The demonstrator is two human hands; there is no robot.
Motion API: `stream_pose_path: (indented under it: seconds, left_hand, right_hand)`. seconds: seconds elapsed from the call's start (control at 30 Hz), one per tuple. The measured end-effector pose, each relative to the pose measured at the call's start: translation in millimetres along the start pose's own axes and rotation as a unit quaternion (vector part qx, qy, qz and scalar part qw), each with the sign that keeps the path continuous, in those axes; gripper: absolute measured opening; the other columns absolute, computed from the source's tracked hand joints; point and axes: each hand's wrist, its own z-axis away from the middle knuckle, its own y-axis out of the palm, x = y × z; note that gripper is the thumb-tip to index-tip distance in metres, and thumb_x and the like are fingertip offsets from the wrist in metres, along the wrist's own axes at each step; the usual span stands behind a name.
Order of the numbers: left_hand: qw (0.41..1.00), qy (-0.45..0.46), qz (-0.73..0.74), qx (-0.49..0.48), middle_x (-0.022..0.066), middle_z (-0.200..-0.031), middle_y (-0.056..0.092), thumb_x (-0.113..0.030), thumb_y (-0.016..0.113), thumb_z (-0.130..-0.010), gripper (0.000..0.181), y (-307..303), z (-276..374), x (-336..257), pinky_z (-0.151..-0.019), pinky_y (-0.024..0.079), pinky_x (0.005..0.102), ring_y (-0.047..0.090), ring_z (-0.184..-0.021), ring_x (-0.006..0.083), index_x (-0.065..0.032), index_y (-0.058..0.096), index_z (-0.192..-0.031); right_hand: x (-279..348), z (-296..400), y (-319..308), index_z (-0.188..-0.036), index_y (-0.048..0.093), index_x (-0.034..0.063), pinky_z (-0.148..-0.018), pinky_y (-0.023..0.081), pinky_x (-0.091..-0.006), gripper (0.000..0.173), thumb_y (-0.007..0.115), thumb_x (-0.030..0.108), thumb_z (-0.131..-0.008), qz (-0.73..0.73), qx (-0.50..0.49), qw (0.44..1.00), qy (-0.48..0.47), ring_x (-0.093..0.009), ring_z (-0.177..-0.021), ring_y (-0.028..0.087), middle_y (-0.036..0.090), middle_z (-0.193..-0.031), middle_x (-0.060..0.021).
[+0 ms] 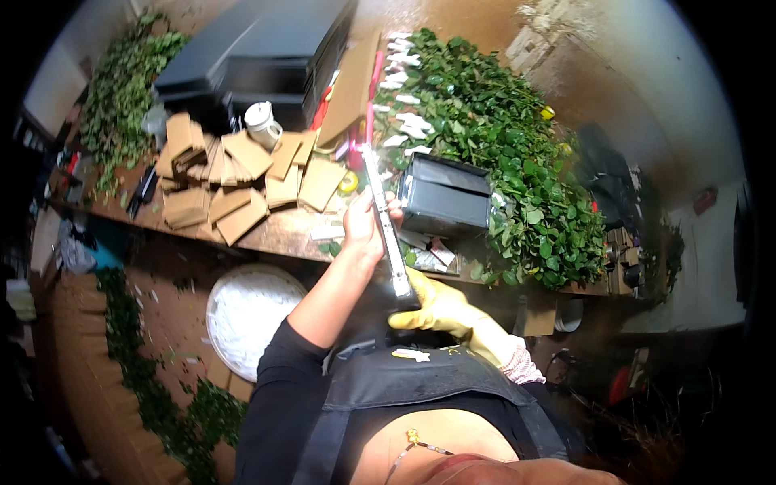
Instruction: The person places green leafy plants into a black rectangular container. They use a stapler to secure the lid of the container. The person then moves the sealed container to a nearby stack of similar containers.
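Note:
I hold a long, narrow black object (pixel 391 251) with a bright silvery strip along its upper face. Glare hides its details, so I cannot tell exactly what it is. My left hand (pixel 364 227), bare, grips its far half from the left, with fingertips showing on the right side. A yellow rubber glove covers my right hand (pixel 445 309), which clasps the near end close to my black apron (pixel 418 379). Just right of the far half, a black box (pixel 447 197) stands on the wooden table (pixel 288 233).
Stacks of cut cardboard pieces (pixel 242 215) and a white lidded mug (pixel 262 124) lie left of centre. Leafy rose stems (pixel 527 200) with white-wrapped ends (pixel 415 124) cover the right side. Below the table edge stands a round white container (pixel 254 321); a large black case (pixel 260 45) is behind.

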Motion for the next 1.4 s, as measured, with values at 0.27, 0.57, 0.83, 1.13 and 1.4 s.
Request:
stream_pose_path:
  seconds: [0.27, 0.57, 0.83, 1.13, 1.4]
  left_hand:
    - [0.959, 0.062, -0.270, 0.050, 0.0068, -0.098, 0.068, -0.022, 0.043, -0.105, 0.032, 36, -23, 51, -0.080, 0.054, 0.0310, 0.066, -0.094, 0.0166, -0.0045, 0.059, -0.127]
    - [0.860, 0.020, -0.507, 0.054, 0.0002, -0.088, 0.063, -0.033, 0.055, -0.105, 0.033, 19, -12, 128, -0.052, 0.041, 0.0179, 0.054, -0.061, 0.0033, -0.0046, 0.060, -0.121]
    - [0.891, -0.142, -0.432, -0.003, 0.0037, -0.071, 0.057, -0.074, 0.047, -0.096, 0.072, 29, 9, 154, -0.042, 0.036, 0.0226, 0.045, -0.045, 0.0098, -0.0050, 0.059, -0.112]
    - [0.823, -0.100, -0.556, 0.055, 0.0050, -0.089, 0.065, -0.065, 0.050, -0.099, 0.069, 77, -30, 201, -0.074, 0.051, 0.0318, 0.063, -0.082, 0.0151, 0.0002, 0.060, -0.119]
    - [0.300, 0.008, -0.919, 0.254, 0.0198, -0.073, 0.060, -0.039, 0.057, -0.101, 0.043, 99, -67, 175, -0.066, 0.047, 0.0503, 0.060, -0.073, 0.0433, -0.0033, 0.056, -0.077]
  right_hand:
    - [68, 9, -57, -0.141, 0.055, 0.0043, -0.095, 0.052, -0.0361, 0.058, 0.054, 0.049, -0.105, -0.301, -0.023, 0.946, -0.120, -0.018, -0.098, 0.069, 0.072, -0.102, -0.0083]
    - [33, 25, -156, -0.152, 0.037, -0.0041, -0.104, 0.051, -0.0380, 0.062, 0.059, 0.030, -0.105, -0.278, -0.030, 0.924, -0.261, -0.025, -0.119, 0.065, 0.066, -0.128, -0.0202]
    - [-11, 41, -228, -0.152, 0.039, -0.0013, -0.121, 0.032, -0.0480, 0.104, 0.080, 0.060, -0.079, 0.282, -0.216, 0.894, -0.274, -0.045, -0.139, 0.045, 0.047, -0.149, -0.0272]
    - [-45, 59, -237, -0.159, 0.017, 0.0011, -0.113, 0.041, -0.0444, 0.132, 0.080, 0.073, -0.069, 0.092, -0.185, 0.962, -0.176, -0.039, -0.139, 0.046, 0.046, -0.149, -0.0260]
    - [-82, 43, -181, -0.160, 0.002, 0.0002, -0.116, 0.038, -0.0435, 0.139, 0.077, 0.076, -0.071, 0.034, -0.190, 0.981, 0.005, -0.039, -0.145, 0.039, 0.031, -0.157, -0.0312]
